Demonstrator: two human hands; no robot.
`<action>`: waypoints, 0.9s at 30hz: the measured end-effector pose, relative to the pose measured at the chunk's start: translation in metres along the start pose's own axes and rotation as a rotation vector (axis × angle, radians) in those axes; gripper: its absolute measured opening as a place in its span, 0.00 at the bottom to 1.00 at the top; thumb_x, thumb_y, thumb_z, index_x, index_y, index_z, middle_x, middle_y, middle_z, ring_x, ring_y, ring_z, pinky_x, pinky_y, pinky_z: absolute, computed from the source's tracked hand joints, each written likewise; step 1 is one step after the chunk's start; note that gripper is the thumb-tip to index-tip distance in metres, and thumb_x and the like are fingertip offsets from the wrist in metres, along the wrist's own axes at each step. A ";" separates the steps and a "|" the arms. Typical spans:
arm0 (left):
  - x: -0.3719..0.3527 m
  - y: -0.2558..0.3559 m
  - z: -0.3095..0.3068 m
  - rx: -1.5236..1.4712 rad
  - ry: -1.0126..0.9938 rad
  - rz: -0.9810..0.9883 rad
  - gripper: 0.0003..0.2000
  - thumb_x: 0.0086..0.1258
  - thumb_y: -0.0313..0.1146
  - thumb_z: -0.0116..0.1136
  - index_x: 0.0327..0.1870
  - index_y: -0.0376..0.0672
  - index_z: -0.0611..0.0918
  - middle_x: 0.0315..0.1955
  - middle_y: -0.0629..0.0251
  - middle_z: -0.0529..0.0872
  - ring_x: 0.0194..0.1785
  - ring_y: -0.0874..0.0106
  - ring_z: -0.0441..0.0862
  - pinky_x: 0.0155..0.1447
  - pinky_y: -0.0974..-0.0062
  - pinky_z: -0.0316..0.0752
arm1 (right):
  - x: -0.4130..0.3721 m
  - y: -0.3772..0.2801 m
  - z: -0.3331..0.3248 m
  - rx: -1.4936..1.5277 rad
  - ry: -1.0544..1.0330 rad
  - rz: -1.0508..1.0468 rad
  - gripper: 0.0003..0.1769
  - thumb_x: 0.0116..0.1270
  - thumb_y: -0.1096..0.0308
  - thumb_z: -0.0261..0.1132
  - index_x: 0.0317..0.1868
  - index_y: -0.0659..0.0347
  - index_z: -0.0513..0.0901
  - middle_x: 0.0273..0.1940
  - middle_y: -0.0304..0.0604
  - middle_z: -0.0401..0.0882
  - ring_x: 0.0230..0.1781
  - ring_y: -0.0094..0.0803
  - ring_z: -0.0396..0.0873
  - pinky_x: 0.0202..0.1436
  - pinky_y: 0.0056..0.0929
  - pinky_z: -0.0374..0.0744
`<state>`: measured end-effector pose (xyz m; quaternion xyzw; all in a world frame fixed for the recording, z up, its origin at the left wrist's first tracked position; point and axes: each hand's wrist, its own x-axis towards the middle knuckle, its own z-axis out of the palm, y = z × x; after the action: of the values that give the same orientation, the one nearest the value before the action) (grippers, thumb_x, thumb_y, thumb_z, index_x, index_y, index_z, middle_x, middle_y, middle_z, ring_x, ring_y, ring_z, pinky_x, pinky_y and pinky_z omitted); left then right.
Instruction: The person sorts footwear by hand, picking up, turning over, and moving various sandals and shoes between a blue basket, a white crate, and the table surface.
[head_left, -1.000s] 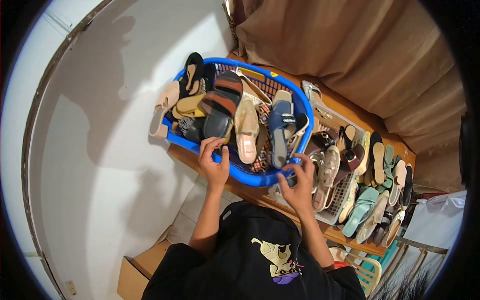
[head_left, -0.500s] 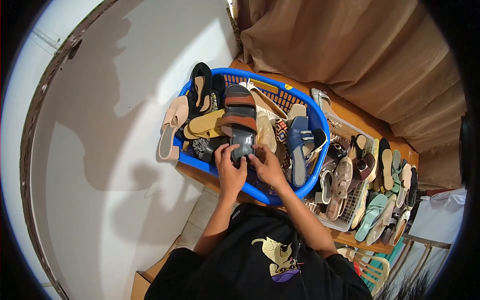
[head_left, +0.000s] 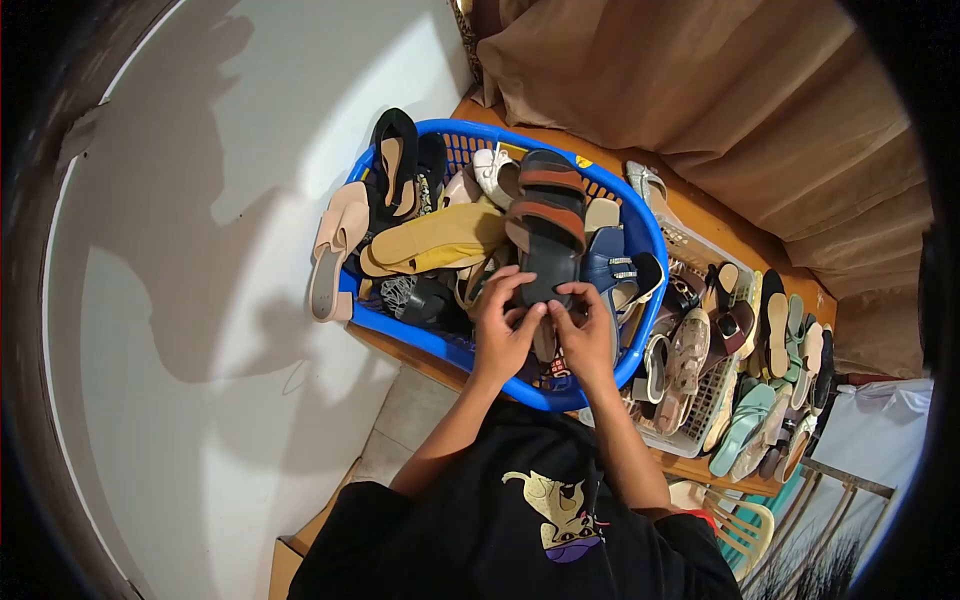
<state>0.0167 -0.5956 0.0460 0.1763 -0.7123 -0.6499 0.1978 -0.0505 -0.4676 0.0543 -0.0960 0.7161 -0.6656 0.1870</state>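
A black slide sandal (head_left: 548,262) with brown straps is held above the blue laundry basket (head_left: 420,343), its heel end toward me. My left hand (head_left: 505,322) grips the heel's left edge, thumb on top. My right hand (head_left: 588,328) pinches the same heel from the right, the thumbs close together. Under and around the sandal, the basket is full of shoes: mustard yellow flats (head_left: 432,240), a navy slide (head_left: 608,262) with a shiny trim, a black shoe (head_left: 396,165), and a white shoe (head_left: 494,175). A beige heeled slide (head_left: 342,235) hangs over the left rim.
Right of the blue basket, a pale plastic basket (head_left: 708,425) holds more shoes. Beside it on the wooden table (head_left: 560,134) lie several pairs, including a mint slide (head_left: 744,428). A white wall (head_left: 240,330) stands left, a brown curtain (head_left: 680,90) behind. A plastic chair (head_left: 745,525) is lower right.
Both hands have carried the sandal to the right across the basket, keeping hold of its heel. More of the yellow flats and the white shoe now show.
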 end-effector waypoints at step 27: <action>0.102 0.022 -0.135 1.124 -0.003 -0.038 0.40 0.33 0.40 0.89 0.59 0.52 0.89 0.48 0.64 0.87 0.54 0.59 0.84 0.62 0.60 0.78 | 0.031 0.029 0.085 -0.976 -0.360 -0.745 0.25 0.57 0.76 0.68 0.58 0.56 0.85 0.58 0.50 0.78 0.65 0.53 0.72 0.65 0.49 0.74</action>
<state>-0.0017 -0.7611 0.0834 0.2665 -0.9460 -0.1742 0.0606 -0.0418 -0.5546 0.0180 -0.5229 0.8128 -0.2568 -0.0047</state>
